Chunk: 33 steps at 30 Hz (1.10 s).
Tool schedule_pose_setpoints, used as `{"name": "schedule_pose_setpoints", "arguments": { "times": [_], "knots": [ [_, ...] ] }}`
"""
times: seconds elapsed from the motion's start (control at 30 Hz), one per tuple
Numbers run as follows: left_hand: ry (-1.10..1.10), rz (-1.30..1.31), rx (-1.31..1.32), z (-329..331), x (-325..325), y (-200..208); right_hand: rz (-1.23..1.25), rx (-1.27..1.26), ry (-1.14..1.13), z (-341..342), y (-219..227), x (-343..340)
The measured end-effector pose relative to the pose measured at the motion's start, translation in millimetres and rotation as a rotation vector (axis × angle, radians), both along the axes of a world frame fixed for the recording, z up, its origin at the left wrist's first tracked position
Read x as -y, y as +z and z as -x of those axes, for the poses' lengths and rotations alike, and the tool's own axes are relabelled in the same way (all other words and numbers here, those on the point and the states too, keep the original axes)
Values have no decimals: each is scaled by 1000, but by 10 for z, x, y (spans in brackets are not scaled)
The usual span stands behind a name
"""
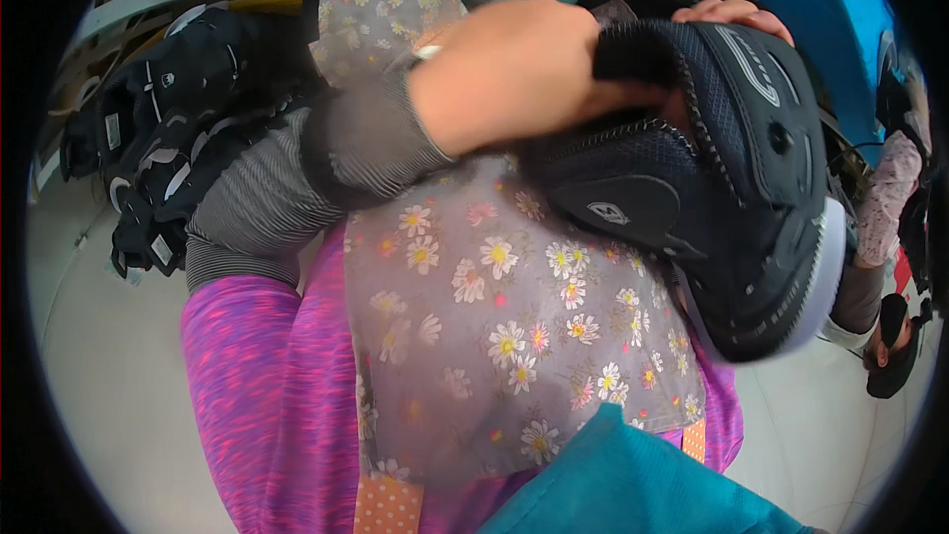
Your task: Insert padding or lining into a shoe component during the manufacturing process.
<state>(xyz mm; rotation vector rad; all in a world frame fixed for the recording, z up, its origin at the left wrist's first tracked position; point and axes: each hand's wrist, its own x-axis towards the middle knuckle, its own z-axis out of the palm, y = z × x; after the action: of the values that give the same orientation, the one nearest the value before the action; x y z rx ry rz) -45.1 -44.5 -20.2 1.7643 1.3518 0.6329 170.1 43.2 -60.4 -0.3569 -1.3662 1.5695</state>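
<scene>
One black shoe point(736, 188) being held up close before camera, above lap in floral cloth point(494, 316). Left hand point(514, 74) reaching into shoe opening, fingers hidden inside, grip unclear. Right hand point(732, 15) curling over shoe's far edge, gripping it. More black shoes point(168, 138) lying piled on floor at left.

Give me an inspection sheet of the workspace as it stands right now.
Surface: pale floor; the lap is covered by a grey daisy-print cloth.
Job's things: black shoe, held up over the lap.
Clutter: pile of black shoes on the floor at left; teal fabric at the lower edge.
Hands: left hand goes into the shoe's opening; right hand grips its far side, only the fingers showing.
Cables: nothing seen.
Surroundings: another person at the right edge; blue panel behind.
</scene>
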Motion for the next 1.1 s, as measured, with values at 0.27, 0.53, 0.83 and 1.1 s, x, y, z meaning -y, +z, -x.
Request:
{"name": "schedule_pose_setpoints", "arguments": {
  "times": [0.27, 0.53, 0.83, 1.1],
  "knots": [
    [-220, -337, 52, 104, 112, 30, 639, 104, 757, -19, -479, -377],
    [-10, -279, 61, -3, -81, 86, 138, -109, 325, -142, 140, -232],
    [-353, -68, 138, 126, -29, 84, 908, -213, 670, 387, -172, 41],
    [-28, -308, 237, 89, -155, 54, 347, 4, 98, 28, -162, -43]
  ]
}}
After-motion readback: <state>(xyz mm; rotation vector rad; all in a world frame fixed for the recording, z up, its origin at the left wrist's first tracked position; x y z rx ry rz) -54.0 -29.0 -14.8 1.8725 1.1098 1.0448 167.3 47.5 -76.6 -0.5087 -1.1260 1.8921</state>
